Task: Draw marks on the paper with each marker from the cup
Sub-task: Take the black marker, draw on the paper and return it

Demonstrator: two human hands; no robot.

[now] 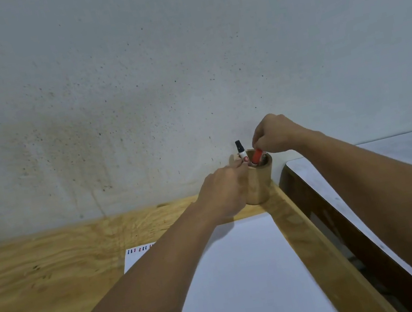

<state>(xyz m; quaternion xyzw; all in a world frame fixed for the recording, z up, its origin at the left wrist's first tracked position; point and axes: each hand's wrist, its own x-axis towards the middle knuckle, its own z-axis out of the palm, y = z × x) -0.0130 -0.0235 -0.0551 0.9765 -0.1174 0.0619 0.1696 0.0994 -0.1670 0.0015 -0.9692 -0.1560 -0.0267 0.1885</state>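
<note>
A pale grey, speckled plaster wall (pixel 156 68) fills the upper part of the view, and the round wooden cup (pixel 260 182) stands at its foot, on the far right corner of a light plywood table (pixel 42 281). To the right of the cup, across a dark gap, lies a second grey-topped table (pixel 404 148). In front of the cup, toward the person, a white sheet of paper (pixel 247 272) lies flat on the plywood; short red and dark marks (pixel 140 249) line its far left corner. The left hand (pixel 224 194) wraps the cup's left side, fingers closed against the wood. Above the cup's rim, the right hand (pixel 275 134) pinches the red-capped marker (pixel 256 156), which stands partly inside the cup. A black-capped white marker (pixel 241 151) stands upright in the cup's left side.
</note>
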